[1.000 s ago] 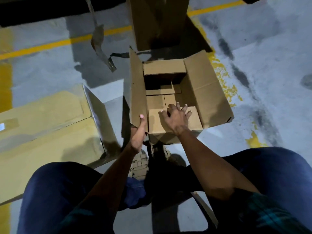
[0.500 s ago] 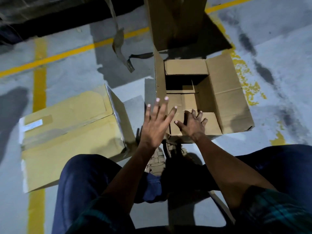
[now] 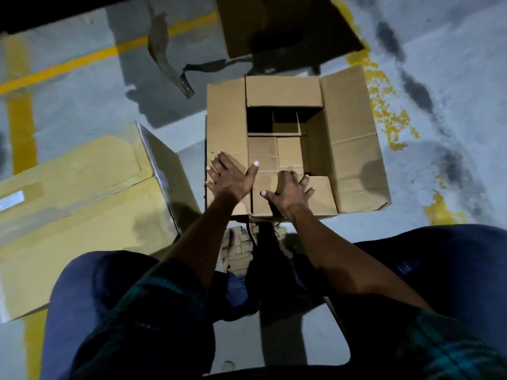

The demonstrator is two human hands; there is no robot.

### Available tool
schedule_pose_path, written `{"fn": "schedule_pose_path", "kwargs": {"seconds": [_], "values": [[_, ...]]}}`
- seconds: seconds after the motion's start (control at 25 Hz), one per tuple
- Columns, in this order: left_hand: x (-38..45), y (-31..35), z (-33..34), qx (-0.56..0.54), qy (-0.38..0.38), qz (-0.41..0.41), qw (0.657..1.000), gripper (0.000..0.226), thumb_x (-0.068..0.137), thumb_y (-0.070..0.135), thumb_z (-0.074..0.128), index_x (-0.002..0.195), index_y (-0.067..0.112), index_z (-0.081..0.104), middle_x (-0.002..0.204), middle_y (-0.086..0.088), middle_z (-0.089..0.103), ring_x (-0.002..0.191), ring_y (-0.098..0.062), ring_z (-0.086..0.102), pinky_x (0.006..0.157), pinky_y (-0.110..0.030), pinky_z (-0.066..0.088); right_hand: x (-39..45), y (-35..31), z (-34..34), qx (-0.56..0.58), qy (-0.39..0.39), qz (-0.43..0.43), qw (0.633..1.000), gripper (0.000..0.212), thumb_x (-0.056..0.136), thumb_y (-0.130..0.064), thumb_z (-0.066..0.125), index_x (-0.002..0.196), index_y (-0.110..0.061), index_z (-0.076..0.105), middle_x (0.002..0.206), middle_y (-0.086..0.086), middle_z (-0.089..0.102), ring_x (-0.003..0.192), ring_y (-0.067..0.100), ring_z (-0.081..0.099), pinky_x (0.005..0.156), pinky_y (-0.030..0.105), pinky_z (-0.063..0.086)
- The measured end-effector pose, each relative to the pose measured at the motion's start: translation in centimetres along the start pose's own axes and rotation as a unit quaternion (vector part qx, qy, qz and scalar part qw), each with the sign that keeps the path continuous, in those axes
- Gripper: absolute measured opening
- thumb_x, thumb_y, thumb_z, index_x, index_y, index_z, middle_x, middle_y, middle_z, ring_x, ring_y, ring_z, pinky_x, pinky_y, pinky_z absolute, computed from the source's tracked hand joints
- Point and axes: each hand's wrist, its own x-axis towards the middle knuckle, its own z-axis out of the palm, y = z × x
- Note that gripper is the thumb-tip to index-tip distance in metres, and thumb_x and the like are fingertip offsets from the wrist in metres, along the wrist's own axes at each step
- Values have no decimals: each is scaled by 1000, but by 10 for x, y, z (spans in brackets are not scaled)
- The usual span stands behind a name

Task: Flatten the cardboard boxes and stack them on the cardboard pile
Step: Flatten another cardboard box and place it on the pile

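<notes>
On box (image 3: 351,149) flaps | left hand (image 3: 229,179) spread flat, pressing | right hand (image 3: 292,189) splayed, pressing near flap

Brown cardboard box (image 3: 348,138), paler yellowish flattened cardboard (image 3: 68,193), grey floor (image 3: 452,64) striped yellow, navy trousers (image 3: 90,292), possibly teal-checked sleeve (image 3: 452,349)

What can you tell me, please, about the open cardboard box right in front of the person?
The open cardboard box is plain brown corrugated board, standing on the grey concrete floor with its top flaps spread. The left and right flaps lie wide, the far and near flaps are smaller. Inside, cardboard pieces show above a dark hollow. The left hand presses flat on the left flap; the right hand rests on the near flap.
</notes>
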Motion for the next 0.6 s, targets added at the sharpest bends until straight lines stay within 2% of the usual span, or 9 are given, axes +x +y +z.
{"fn": "schedule_pose_path", "kwargs": {"seconds": [0.08, 0.16, 0.2, 0.24, 0.28, 0.32, 0.36, 0.52, 0.6], "values": [[20, 2, 1, -11, -40, -30, 999, 124, 78, 87, 38, 153, 3, -14, 161, -26, -7, 148, -48, 0, 117, -62, 15, 3, -4, 4, 0, -7, 12, 1000, 82, 82, -58, 70, 145, -20, 34, 160, 10, 24, 150, 43, -2, 117, 67, 3], [34, 4, 0, 35, -32, -24, 999, 119, 82, 76, 52, 152, -6, 1, 156, -32, 19, 140, -47, 30, 109, -53, 38, 6, -12, 8, -14, -13, 24, 1000, 83, 82, -58, 71, 145, -20, 33, 159, 13, 25, 150, 44, -2, 116, 68, 2], [40, 3, 0, 55, -21, -5, 998, 102, 86, 62, 60, 150, -7, 19, 150, -30, 35, 129, -42, 47, 98, -44, 48, 7, -17, 8, -24, -16, 28, 999, 84, 81, -58, 71, 145, -19, 33, 158, 14, 25, 150, 44, -3, 116, 68, 2], [46, 2, -1, 58, -18, 23, 998, 75, 89, 45, 64, 139, -5, 41, 139, -25, 49, 113, -35, 57, 83, -36, 51, 8, -22, 9, -33, -19, 30, 999, 86, 81, -58, 72, 146, -19, 32, 158, 15, 24, 150, 45, -4, 115, 69, 1], [50, 2, -4, 31, -27, 36, 999, 48, 89, 31, 64, 123, -1, 55, 127, -20, 59, 99, -29, 60, 73, -33, 49, 9, -27, 9, -40, -27, 33, 998, 88, 80, -58, 73, 147, -19, 30, 159, 16, 23, 150, 46, -5, 115, 69, 1], [55, 1, -6, -12, -37, 37, 999, 32, 88, 23, 63, 112, 2, 59, 117, -17, 63, 91, -26, 60, 67, -33, 48, 10, -31, 9, -44, -38, 38, 998, 92, 79, -57, 74, 148, -18, 28, 160, 17, 21, 150, 47, -6, 115, 70, 1], [58, -2, -6, -44, -49, 38, 997, 28, 87, 19, 62, 110, 2, 60, 112, -16, 64, 89, -26, 60, 65, -33, 50, 11, -34, 7, -48, -56, 43, 996, 96, 78, -56, 76, 150, -19, 25, 161, 18, 18, 149, 47, -8, 115, 70, 1], [53, -7, -8, -104, -61, 19, 993, 30, 91, 19, 62, 114, 2, 57, 106, -12, 60, 93, -31, 63, 78, -45, 60, 10, -44, -6, -113, -158, 42, 980, 114, 72, -52, 83, 157, -32, 10, 165, 16, -1, 147, 49, -19, 115, 70, -3], [49, -11, -13, -137, -45, 12, 989, 29, 90, 19, 63, 113, 2, 58, 104, -12, 61, 91, -31, 63, 75, -45, 61, 8, -53, -16, -170, -180, 24, 968, 120, 70, -51, 84, 158, -33, 4, 165, 13, -11, 145, 49, -23, 115, 69, -5]]}}
